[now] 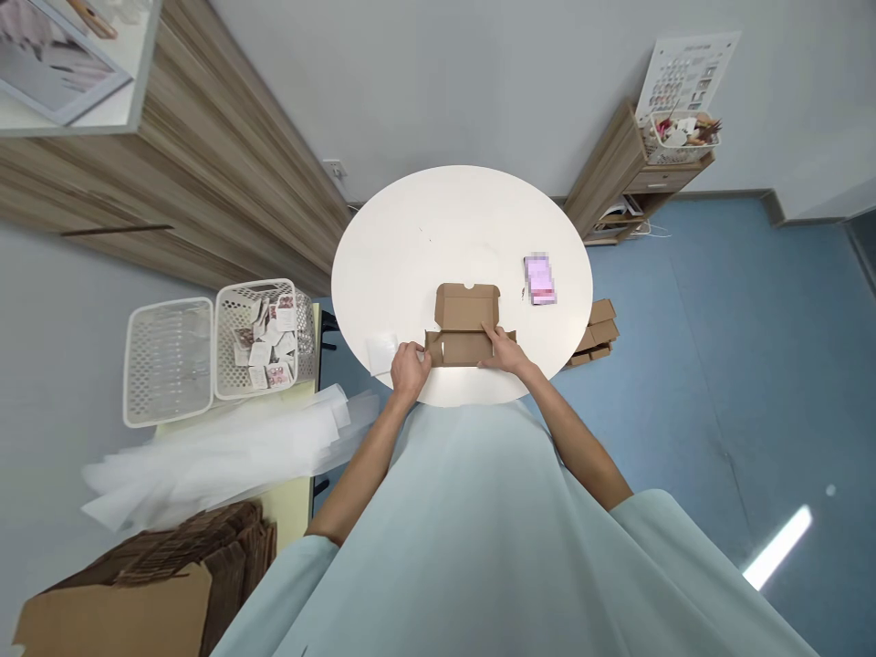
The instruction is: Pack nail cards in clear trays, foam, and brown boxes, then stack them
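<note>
A brown cardboard box lies unfolded near the front edge of the white round table, its notched lid flap spread towards the back. My left hand is closed at the box's left end, with fingertips on the small side flap. At the right end, my right hand grips the box, its thumb by the front wall and its fingers reaching over the inside. A flat, whitish packet rests on the table just left of my left hand. Behind my right hand lies a phone with a blurred pink screen.
White baskets, one holding several small packets, stand at the left. Below them lie translucent sheets and stacked flat cardboard. Folded boxes sit right of the table. A wooden cabinet stands at the back right.
</note>
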`<state>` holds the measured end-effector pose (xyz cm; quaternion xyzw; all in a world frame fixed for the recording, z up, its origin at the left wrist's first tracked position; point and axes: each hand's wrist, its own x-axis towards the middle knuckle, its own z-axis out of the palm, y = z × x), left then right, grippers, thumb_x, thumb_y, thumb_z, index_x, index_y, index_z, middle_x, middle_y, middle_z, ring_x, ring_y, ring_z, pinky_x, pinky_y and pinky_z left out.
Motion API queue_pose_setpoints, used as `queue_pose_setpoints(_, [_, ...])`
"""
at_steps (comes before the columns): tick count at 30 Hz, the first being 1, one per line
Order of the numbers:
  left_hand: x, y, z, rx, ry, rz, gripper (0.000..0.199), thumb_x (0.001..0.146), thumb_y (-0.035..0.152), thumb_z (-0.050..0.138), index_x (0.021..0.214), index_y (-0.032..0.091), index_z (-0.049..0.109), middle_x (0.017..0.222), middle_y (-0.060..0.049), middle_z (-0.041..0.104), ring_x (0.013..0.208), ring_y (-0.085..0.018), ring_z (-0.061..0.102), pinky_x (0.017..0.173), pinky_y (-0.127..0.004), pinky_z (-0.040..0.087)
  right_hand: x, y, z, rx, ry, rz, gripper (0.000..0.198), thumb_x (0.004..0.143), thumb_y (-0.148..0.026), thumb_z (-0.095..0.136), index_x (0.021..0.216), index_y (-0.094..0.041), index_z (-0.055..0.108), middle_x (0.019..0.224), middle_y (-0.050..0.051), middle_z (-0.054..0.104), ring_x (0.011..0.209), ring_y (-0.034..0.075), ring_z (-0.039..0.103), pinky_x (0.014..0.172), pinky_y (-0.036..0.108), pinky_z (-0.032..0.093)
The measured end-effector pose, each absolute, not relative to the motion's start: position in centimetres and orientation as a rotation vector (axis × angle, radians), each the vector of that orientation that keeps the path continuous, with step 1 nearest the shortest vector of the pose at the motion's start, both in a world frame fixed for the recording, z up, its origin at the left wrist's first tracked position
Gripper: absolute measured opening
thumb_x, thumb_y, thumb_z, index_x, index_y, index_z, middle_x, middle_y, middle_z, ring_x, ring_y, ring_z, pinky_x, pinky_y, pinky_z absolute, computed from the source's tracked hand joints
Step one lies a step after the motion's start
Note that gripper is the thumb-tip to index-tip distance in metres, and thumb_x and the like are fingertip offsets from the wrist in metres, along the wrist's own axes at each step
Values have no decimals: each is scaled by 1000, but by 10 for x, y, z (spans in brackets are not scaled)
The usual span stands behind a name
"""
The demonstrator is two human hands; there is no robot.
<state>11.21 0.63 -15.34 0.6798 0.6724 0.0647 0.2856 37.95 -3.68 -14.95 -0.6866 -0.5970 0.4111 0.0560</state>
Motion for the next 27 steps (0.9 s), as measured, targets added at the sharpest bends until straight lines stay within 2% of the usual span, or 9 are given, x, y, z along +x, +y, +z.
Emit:
queue_pose_setpoints(3, [120, 1, -146, 1750, 1737, 220, 17, 99, 34, 60, 108, 21, 66, 108, -8, 76, 99, -27, 73, 89, -38, 53, 380, -37, -151, -2075, -1807, 1267, 122, 77, -38, 91, 172, -34, 15, 159, 17, 38, 137, 38, 56, 99, 43, 55])
queue_pose_setpoints(8, [135, -4, -145, 1703, 1631, 276, 31, 97, 46, 65, 115, 21, 66, 123, -8, 76, 92, -24, 75, 87, -36, 53, 380, -36, -154, -2060, -1822, 1276, 130, 73, -36, 94, 172, -36, 12, 163, 17, 34, 140, 38, 54, 102, 44, 54])
queue_pose_setpoints(11, [139, -2, -153, 1693, 1659, 208, 25, 96, 36, 66, 114, 20, 65, 118, -9, 77, 95, -25, 73, 87, -36, 52, 379, -37, -155, -2060, -1846, 1287, 134, 70, -35, 96, 173, -34, 10, 166, 21, 30, 139, 40, 55, 102, 46, 54])
queue_pose_setpoints(14, [141, 2, -159, 1710, 1701, 117, 12, 93, 27, 64, 103, 20, 65, 108, -9, 77, 100, -26, 71, 86, -35, 51, 377, -38, -155, -2075, -1867, 1296, 139, 67, -36, 98, 173, -33, 7, 170, 24, 22, 139, 43, 56, 103, 48, 53])
queue_pose_setpoints(17, [145, 4, -159, 1740, 1712, 29, 4, 92, 22, 61, 95, 21, 62, 97, -8, 74, 93, -26, 69, 81, -35, 49, 375, -36, -155, -2083, -1872, 1290, 140, 66, -36, 99, 173, -34, 7, 172, 24, 18, 140, 42, 55, 104, 48, 53])
queue_pose_setpoints(23, [156, 5, -153, 1771, 1737, -56, 7, 93, 18, 56, 94, 20, 62, 97, -13, 71, 90, -29, 68, 77, -37, 46, 379, -48, -150, -2073, -1780, 1143, 115, 78, -34, 90, 170, -31, 22, 171, 18, 25, 140, 37, 55, 103, 44, 55])
queue_pose_setpoints(25, [157, 4, -153, 1769, 1735, -66, 8, 94, 18, 55, 96, 19, 63, 98, -14, 70, 91, -30, 68, 77, -37, 46, 386, -62, -150, -2026, -1667, 1031, 91, 90, -36, 77, 167, -29, 29, 165, 15, 38, 135, 31, 59, 101, 41, 55])
queue_pose_setpoints(27, [158, 4, -153, 1786, 1741, -82, 9, 96, 18, 54, 97, 18, 63, 99, -14, 70, 92, -30, 68, 77, -37, 46, 395, -78, -154, -2075, -1458, 853, 64, 101, -37, 59, 161, -23, 40, 150, 15, 55, 122, 27, 65, 98, 39, 55])
